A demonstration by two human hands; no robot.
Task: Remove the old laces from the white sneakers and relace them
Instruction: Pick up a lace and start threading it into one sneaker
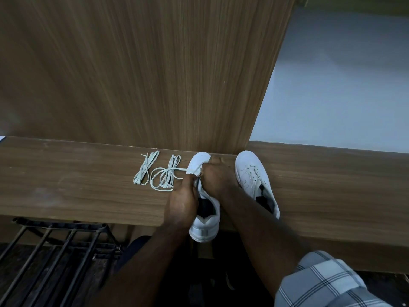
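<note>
Both grips curl tightly at the left sneaker (204,216) on the table (66,180): left hand (182,201) and right hand (215,176) pinch its lace (161,177); fingertips and eyelets are hidden.

White sneakers: two, one under the hands (204,209), one to its right (254,178)
Loose lace bundles on the counter (66,185): two, (145,171) and (173,167)
Lace being threaded: one (159,180)
Hands: two, left (182,202), right (218,176)
Black metal rack: one (62,247)
</note>
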